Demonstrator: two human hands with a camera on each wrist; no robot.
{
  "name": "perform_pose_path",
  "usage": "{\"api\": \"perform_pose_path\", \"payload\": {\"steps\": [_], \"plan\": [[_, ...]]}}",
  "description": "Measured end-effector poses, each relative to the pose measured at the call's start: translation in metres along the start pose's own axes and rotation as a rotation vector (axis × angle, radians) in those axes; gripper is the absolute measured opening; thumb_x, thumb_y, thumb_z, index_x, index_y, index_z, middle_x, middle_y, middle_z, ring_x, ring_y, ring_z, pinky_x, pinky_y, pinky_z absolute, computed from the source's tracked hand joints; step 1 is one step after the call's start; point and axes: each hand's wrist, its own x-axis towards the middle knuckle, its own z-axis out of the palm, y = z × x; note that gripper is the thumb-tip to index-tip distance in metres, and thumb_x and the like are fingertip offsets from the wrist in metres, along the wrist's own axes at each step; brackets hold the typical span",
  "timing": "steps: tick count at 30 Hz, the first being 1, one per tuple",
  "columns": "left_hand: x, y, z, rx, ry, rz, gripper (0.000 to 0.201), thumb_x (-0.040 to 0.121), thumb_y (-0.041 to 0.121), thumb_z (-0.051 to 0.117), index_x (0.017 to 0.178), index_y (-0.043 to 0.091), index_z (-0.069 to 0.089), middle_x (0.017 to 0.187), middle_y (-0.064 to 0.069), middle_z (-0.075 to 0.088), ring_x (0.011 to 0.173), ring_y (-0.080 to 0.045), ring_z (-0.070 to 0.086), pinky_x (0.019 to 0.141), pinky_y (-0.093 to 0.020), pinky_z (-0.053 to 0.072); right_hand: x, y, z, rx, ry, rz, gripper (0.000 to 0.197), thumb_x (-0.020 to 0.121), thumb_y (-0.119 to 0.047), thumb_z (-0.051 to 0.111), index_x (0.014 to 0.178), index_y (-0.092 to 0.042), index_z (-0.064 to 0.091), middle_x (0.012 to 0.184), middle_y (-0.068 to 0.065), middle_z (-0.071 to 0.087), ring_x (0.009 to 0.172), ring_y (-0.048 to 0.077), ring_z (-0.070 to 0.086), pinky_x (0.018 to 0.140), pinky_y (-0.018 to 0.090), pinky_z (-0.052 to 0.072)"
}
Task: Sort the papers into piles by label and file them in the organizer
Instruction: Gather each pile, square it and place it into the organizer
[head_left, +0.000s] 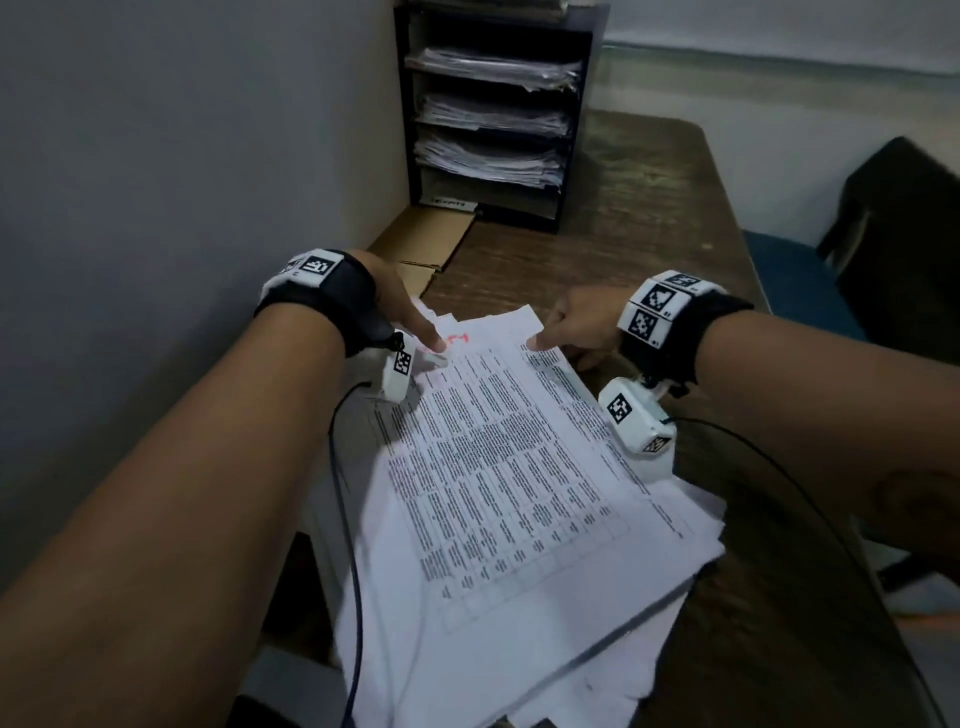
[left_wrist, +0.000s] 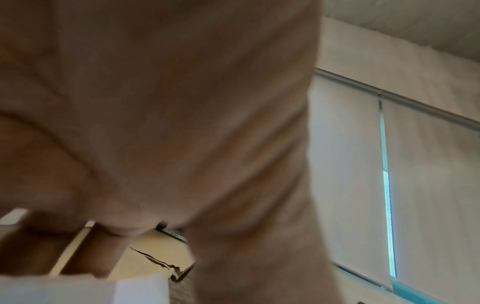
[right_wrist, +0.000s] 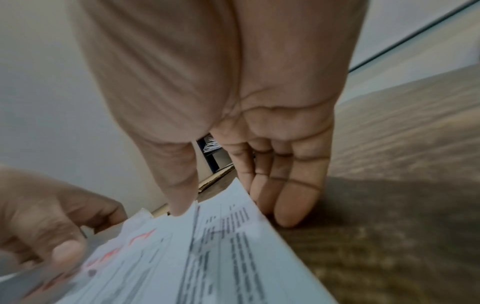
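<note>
**Picking the top sheet off the unsorted stack**

Step in hand, as I read it: taking the top printed sheet (head_left: 498, 457) off the loose stack of papers (head_left: 597, 623) to read its label. The stack lies on the near end of the wooden bench (head_left: 649, 218), partly overhanging the near edge.

Left hand (head_left: 395, 306): thumb pressed on the sheet's far left corner by a red handwritten label (head_left: 457, 340); remaining fingers curled beyond the paper edge, so it looks like a pinch on that corner. Right hand (head_left: 576, 327): thumb on top of the far right corner; the right wrist view shows its fingers (right_wrist: 293, 195) straight, tips down on the bench just beside the paper edge, not clearly under the sheet.

Next move likely calls for peeling only this one sheet free without dragging those beneath, then reading the label. The black organizer (head_left: 493, 119) stands at the far end against the wall, three shelves already holding papers.

Hard to make out: the red label is blurred and partly under the left thumb, unreadable. A tag on the organizer's bottom shelf is illegible. Left wrist view is nearly all palm. A flat cardboard piece (head_left: 421, 244) lies beyond the left hand.
</note>
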Motion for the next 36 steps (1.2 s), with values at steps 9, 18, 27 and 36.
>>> {"api": "perform_pose_path", "payload": {"steps": [9, 18, 27, 36], "plan": [[-0.040, -0.013, 0.027, -0.152, -0.132, 0.153, 0.044, 0.061, 0.024, 0.095, 0.100, 0.009, 0.078, 0.104, -0.011, 0.077, 0.101, -0.032, 0.071, 0.095, -0.046, 0.056, -0.017, 0.005, 0.020, 0.024, 0.025, -0.109, 0.061, 0.053, -0.060, 0.085, 0.098, -0.020, 0.075, 0.093, -0.001, 0.076, 0.095, 0.024, 0.069, 0.088, 0.042, 0.053], [-0.047, 0.017, 0.027, -0.650, 0.074, 0.486, 0.015, 0.089, -0.014, 0.062, 0.095, 0.000, 0.066, 0.074, -0.009, 0.066, 0.053, -0.012, 0.062, 0.049, -0.021, 0.053, -0.054, 0.035, 0.012, 0.867, -0.032, -0.153, 0.042, 0.084, -0.002, 0.070, 0.126, -0.009, 0.065, 0.120, 0.014, 0.071, 0.111, 0.034, 0.068, 0.096, 0.051, 0.051], [-0.001, 0.072, 0.018, -0.346, 0.601, 0.326, 0.065, 0.079, 0.036, 0.079, 0.136, 0.017, 0.053, 0.136, -0.010, 0.057, 0.126, -0.029, 0.052, 0.095, -0.034, 0.044, -0.056, 0.074, -0.004, 1.049, 0.327, -0.026, 0.035, 0.079, 0.006, 0.073, 0.114, 0.000, 0.070, 0.110, 0.017, 0.074, 0.103, 0.036, 0.071, 0.100, 0.059, 0.049], [-0.002, 0.092, 0.026, -1.527, 0.134, 0.443, 0.049, 0.088, 0.042, 0.072, 0.127, 0.018, 0.057, 0.114, -0.005, 0.067, 0.098, -0.014, 0.068, 0.086, -0.033, 0.056, -0.070, 0.090, -0.042, 1.259, 0.556, -0.253, 0.048, 0.073, -0.005, 0.079, 0.120, -0.005, 0.068, 0.118, 0.014, 0.072, 0.111, 0.034, 0.068, 0.102, 0.056, 0.048]]}}
